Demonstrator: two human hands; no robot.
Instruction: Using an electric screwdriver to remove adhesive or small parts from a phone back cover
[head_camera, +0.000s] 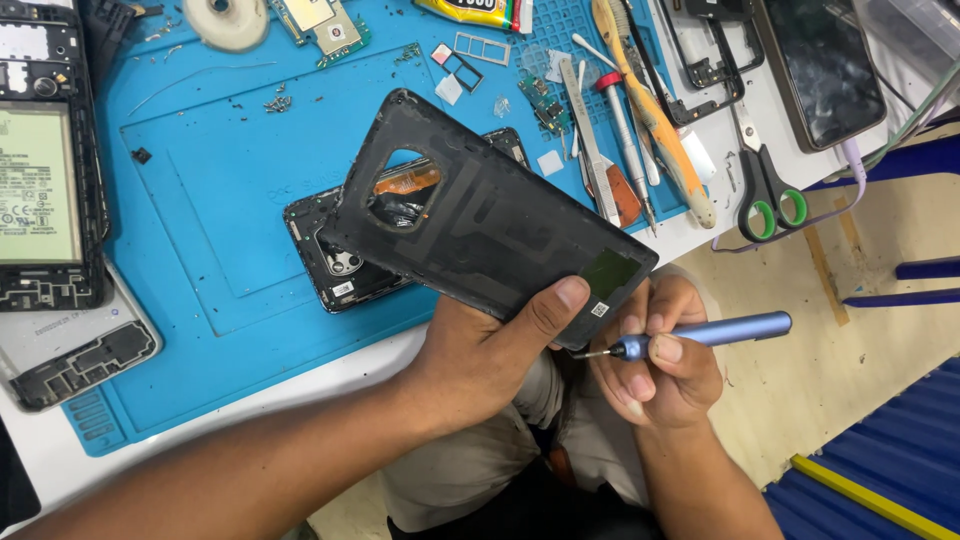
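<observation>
My left hand (490, 355) grips the near end of a black phone back cover (490, 215), inner side up, tilted above the blue work mat (200, 200). Its round camera cut-out shows an orange flex cable on the opened phone body (335, 255) lying on the mat beneath it. My right hand (660, 365) holds a blue-grey precision screwdriver (705, 332), its tip pointing left toward the cover's near corner, close under my left thumb.
An opened phone with its battery (40, 180) lies at the left, a frame piece (75, 360) below it. Tools, tweezers and a spudger (650, 120) lie at the mat's right edge, green-handled scissors (765, 190) beyond. Small screws and a circuit board (320, 25) sit at the top.
</observation>
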